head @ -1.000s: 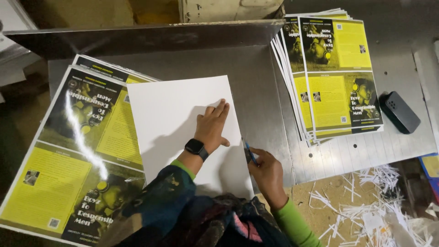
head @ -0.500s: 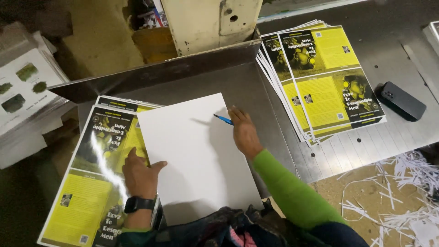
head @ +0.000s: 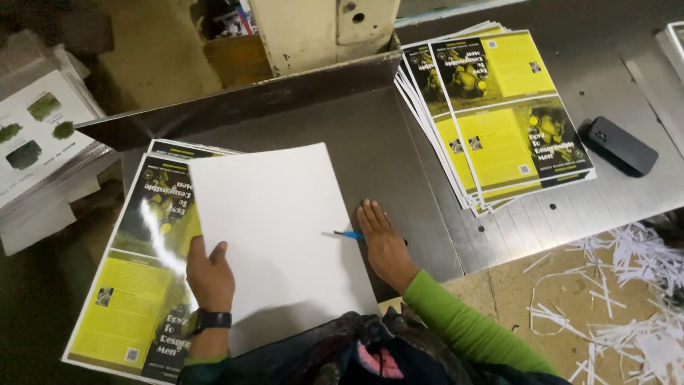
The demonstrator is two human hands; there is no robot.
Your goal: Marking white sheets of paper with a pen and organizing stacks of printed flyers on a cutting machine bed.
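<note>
Left hand pinched the white sheet's near-left edge while right hand, clamping a blue pen, pressed flat—best squared before release.

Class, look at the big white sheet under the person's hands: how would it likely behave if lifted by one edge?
The white sheet looks thin and broad, so it would probably droop. Lying on glossy printed sheets, it may slide easily. The left hand holds its edge and the right hand, with a blue pen, presses beside it.
</note>
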